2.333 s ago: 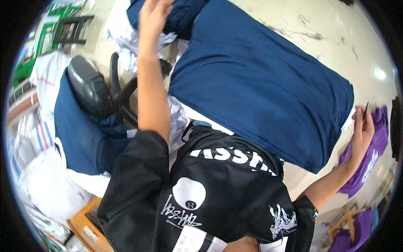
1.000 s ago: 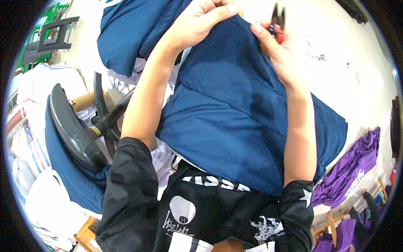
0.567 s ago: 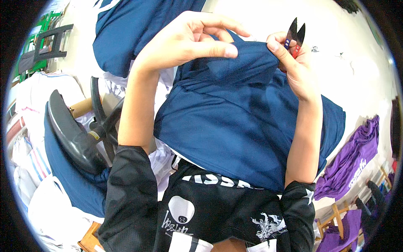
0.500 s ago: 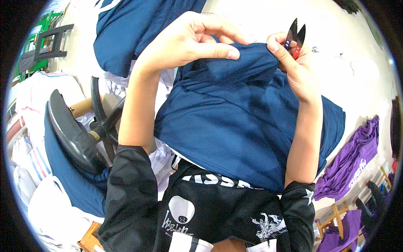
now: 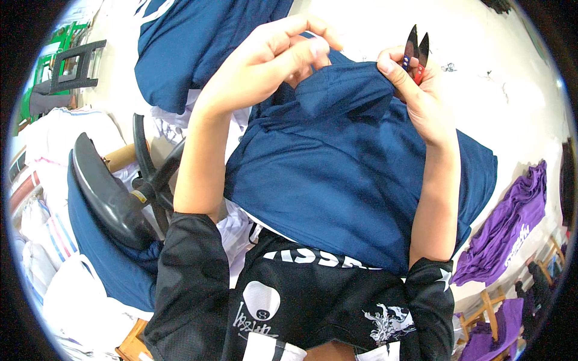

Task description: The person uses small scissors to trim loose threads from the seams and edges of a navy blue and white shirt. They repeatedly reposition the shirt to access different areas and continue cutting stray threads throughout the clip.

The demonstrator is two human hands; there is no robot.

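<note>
A navy blue garment [image 5: 337,180] lies spread over my lap, its upper part gathered and raised between my hands. My right hand [image 5: 421,90] pinches a folded edge of it between thumb and fingers. The same hand also keeps a pair of thread snips [image 5: 415,53], dark blades pointing up and apart, blue and red handles in the palm. My left hand [image 5: 271,66] is at the left end of the raised fold, thumb and forefinger lifted off the cloth with a gap between them. Its other fingers are curled beside the fabric, partly hidden.
More navy cloth [image 5: 198,48] hangs ahead on the left. A black chair base [image 5: 114,198] stands left, near white sacks [image 5: 72,135] and a dark stool [image 5: 78,65]. Purple garments [image 5: 506,225] and wooden stools [image 5: 484,316] are on the right. Thread scraps [image 5: 448,67] lie on the pale floor.
My left thumb and forefinger have let go of the fold and risen from it. My right hand has shifted slightly left, still pinching the cloth with the snips in it.
</note>
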